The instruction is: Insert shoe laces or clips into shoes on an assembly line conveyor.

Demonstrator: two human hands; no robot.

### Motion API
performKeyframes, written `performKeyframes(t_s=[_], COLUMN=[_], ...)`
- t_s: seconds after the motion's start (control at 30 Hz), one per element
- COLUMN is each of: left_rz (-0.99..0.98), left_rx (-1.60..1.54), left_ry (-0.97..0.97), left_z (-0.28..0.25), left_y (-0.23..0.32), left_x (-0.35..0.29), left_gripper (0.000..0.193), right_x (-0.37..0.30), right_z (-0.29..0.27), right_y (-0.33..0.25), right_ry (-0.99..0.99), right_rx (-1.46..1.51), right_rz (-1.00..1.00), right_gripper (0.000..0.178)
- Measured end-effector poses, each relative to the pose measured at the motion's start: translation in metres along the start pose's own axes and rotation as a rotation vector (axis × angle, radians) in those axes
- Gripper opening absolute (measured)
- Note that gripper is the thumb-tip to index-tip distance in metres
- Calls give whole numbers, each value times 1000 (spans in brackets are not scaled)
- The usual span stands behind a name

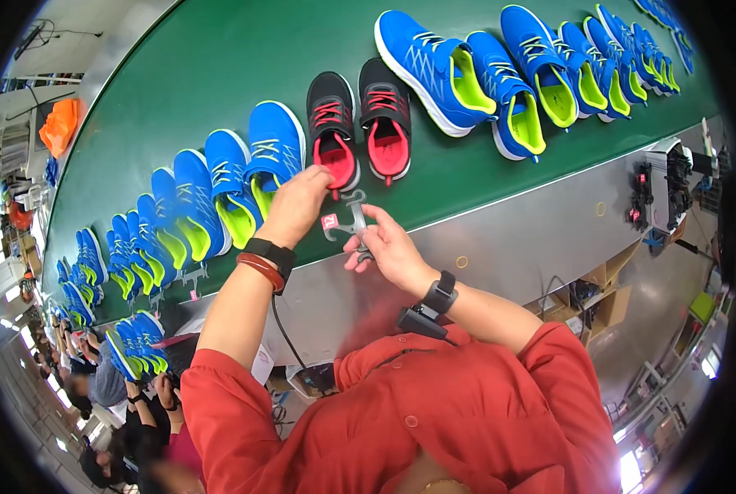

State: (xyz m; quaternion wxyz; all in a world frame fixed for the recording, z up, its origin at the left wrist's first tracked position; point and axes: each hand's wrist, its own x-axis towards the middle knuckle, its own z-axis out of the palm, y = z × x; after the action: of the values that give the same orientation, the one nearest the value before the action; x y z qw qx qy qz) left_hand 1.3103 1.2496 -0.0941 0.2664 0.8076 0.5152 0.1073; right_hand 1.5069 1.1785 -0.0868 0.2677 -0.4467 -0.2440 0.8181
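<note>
Two black sneakers with red laces and red lining lie side by side on the green conveyor belt, toes pointing away from me. My left hand (300, 202) pinches the heel edge of the left black sneaker (332, 90). The right black sneaker (383, 95) lies untouched beside it. In my right hand (388, 251), between thumb and fingers, is a grey plastic shoe hanger (357, 216) with hooked ends. A small red size tag (329, 221) shows at its left side. The hanger is just below the heels, over the belt's near edge.
Blue sneakers with lime lining line the belt on both sides, such as a blue sneaker (274, 140) at left and another (434, 70) at right. A metal ledge (499, 239) borders the belt. A box of dark hangers (672, 189) stands at right. Co-workers handle blue sneakers at lower left.
</note>
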Motion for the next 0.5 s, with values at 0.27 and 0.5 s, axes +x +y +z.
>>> performKeyframes(t_s=[0.27, 0.5], left_rz=[50, 68], left_rx=[-66, -100], left_ry=[-35, 77], left_z=[2, 8], left_y=[-5, -5], left_x=[0, 0], left_gripper=[19, 18], right_x=[8, 15], right_z=[12, -12], right_y=[22, -2], right_ry=[1, -70], right_rx=[-34, -287], right_rz=[40, 110], right_gripper=[52, 52])
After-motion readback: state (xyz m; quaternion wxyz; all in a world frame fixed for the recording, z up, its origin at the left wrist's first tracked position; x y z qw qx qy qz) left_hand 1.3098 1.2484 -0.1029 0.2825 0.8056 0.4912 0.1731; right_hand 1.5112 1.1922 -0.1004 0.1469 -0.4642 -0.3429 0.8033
